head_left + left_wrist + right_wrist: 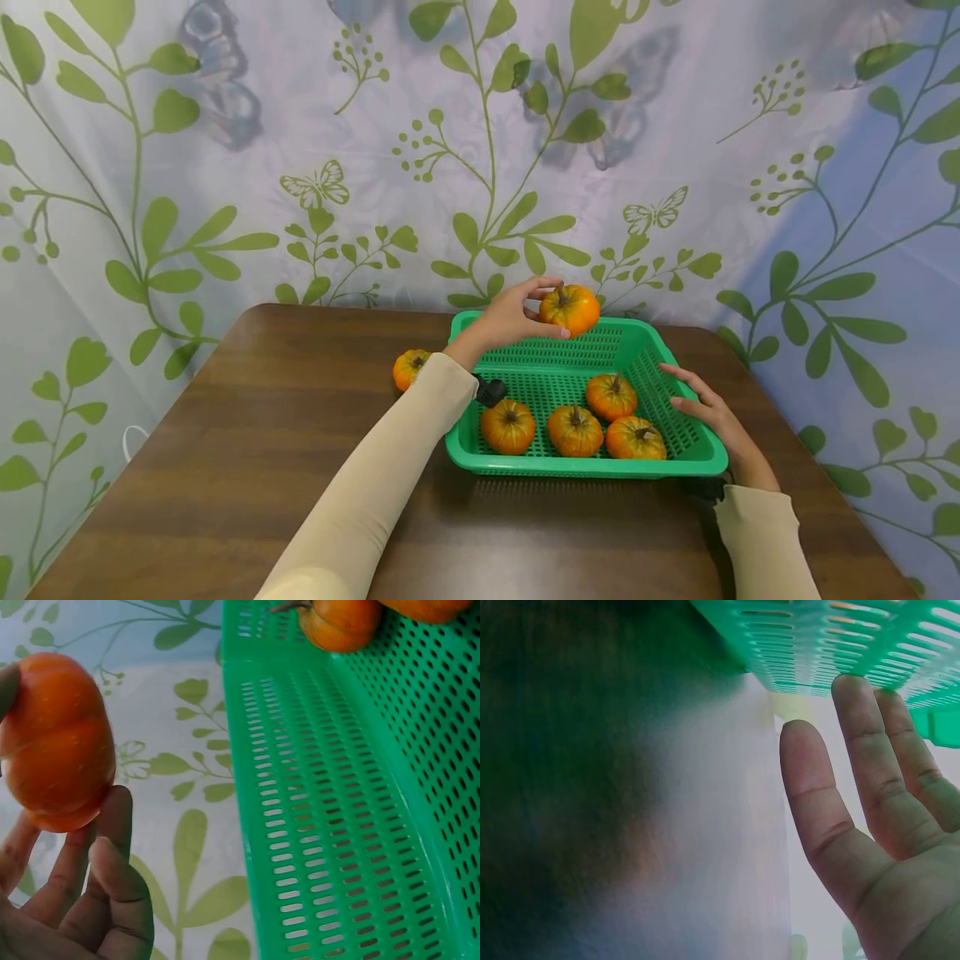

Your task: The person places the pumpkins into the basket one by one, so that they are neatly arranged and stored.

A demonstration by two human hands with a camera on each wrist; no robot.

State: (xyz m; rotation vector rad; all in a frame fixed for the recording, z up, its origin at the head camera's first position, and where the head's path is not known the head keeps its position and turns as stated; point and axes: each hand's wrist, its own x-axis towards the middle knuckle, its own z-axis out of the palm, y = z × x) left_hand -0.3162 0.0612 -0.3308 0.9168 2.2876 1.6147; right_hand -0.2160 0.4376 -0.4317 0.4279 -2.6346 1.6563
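My left hand (513, 315) grips a small orange pumpkin (570, 311) between thumb and fingers, above the back part of a green plastic basket (585, 468). In the left wrist view the same pumpkin (60, 742) shows its smooth ribbed side, beside the basket's slotted wall (300, 825). Several more small pumpkins (575, 431) sit stem-up along the basket's front and right. At the basket's right rim is my right hand (716, 417), its fingers extended; the right wrist view shows these fingers (870, 750) nearly straight against the slotted outer wall.
Another small pumpkin (410, 368) lies on the brown wooden table (300, 400) left of the basket, partly covered by the left sleeve. A leaf-patterned curtain (360, 150) hangs behind the table and along its sides.
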